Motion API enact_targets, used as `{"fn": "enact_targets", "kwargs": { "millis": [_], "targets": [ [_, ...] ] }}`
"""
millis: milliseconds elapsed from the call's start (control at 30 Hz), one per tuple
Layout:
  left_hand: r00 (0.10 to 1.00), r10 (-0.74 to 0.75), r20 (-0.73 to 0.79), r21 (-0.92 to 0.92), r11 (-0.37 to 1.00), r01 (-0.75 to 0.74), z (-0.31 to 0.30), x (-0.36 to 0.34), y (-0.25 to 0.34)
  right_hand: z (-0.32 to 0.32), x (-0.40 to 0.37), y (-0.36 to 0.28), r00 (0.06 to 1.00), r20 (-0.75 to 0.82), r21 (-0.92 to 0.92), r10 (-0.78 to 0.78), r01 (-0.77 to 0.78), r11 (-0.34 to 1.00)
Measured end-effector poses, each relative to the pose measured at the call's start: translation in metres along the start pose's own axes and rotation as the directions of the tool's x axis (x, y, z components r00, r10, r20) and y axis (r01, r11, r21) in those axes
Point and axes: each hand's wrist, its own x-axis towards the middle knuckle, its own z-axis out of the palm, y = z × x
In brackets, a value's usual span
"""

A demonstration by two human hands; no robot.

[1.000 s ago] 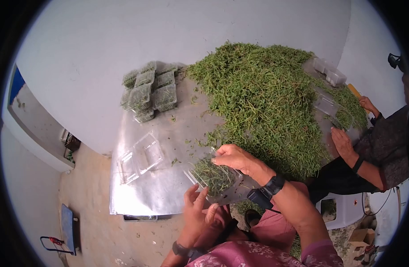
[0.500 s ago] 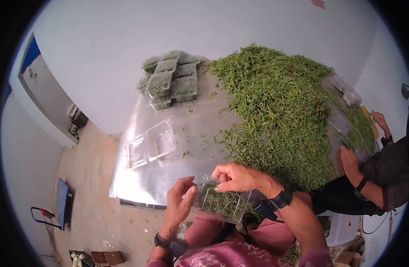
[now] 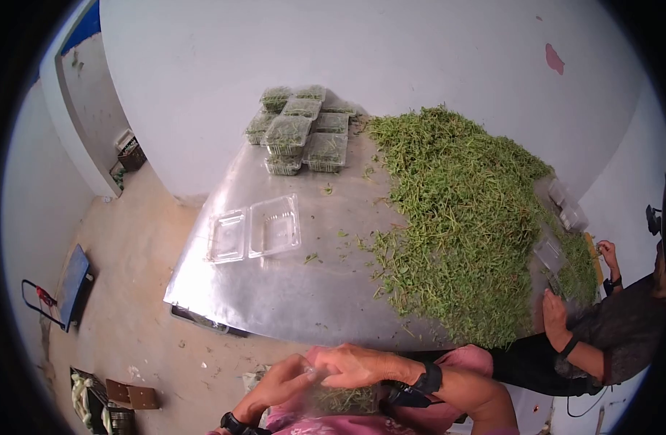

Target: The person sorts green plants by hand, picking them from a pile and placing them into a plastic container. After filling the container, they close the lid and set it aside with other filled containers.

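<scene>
Both my hands hold a clear plastic clamshell box (image 3: 340, 399) filled with green herb sprigs, low over my lap below the table's near edge. My left hand (image 3: 279, 384) grips its left end; my right hand (image 3: 355, 365) lies across its top. A large heap of green herbs (image 3: 463, 217) covers the right half of the shiny metal table (image 3: 289, 290). An empty open clamshell (image 3: 255, 230) lies on the table's left part. A stack of filled, closed boxes (image 3: 298, 130) stands at the far left corner.
Another person sits at the right, one hand (image 3: 554, 315) on the table by the herbs, with more clear boxes (image 3: 567, 205) near them. A white wall is behind. A blue hand cart (image 3: 68, 286) and cardboard scraps (image 3: 130, 395) lie on the floor at left.
My hands have brought the filled box off the table edge down toward my lap, with the right hand now pressed across its top. The view has tilted so the table sits higher.
</scene>
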Motion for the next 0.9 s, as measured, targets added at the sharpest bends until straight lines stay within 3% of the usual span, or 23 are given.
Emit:
{"fn": "enact_targets", "kwargs": {
  "millis": [167, 267, 367, 467, 567, 667, 767, 900],
  "targets": [
    [0.998, 0.055, 0.02, -0.28, 0.959, -0.047, 0.005, 0.002, -0.001, -0.002, -0.006, -0.009, 0.999, -0.02, -0.001, 0.045, -0.045, 0.999],
    [0.993, 0.036, 0.115, -0.429, 0.903, 0.017, 0.005, 0.002, 0.001, 0.002, -0.013, 0.0, 0.996, -0.077, 0.001, -0.042, 0.042, 0.999],
    [0.989, 0.051, 0.136, -0.42, 0.907, 0.011, 0.004, 0.004, 0.0, 0.0, -0.028, -0.005, 0.992, -0.082, 0.09, 0.101, -0.093, 0.992],
    [0.985, 0.086, 0.15, -0.437, 0.899, -0.012, 0.004, 0.005, 0.003, 0.005, -0.041, 0.003, 0.968, -0.206, 0.216, 0.141, -0.096, 0.972],
    [0.983, 0.079, 0.164, -0.428, 0.904, -0.001, 0.001, 0.004, 0.01, 0.01, -0.055, 0.018, 0.943, -0.322, 0.068, 0.085, -0.067, 0.995],
    [0.983, 0.09, 0.159, -0.407, 0.913, -0.018, 0.002, 0.006, 0.003, 0.018, -0.07, 0.023, 0.903, -0.376, 0.181, 0.208, -0.149, 0.972],
    [0.977, 0.149, 0.155, -0.435, 0.898, -0.068, 0.003, 0.008, 0.001, 0.025, -0.08, 0.017, 0.863, -0.456, 0.248, 0.218, -0.112, 0.962],
    [0.986, 0.117, 0.119, -0.406, 0.912, -0.059, 0.005, 0.003, 0.008, 0.031, -0.09, 0.026, 0.861, -0.401, 0.523, 0.314, -0.066, 0.85]
  ]
}}
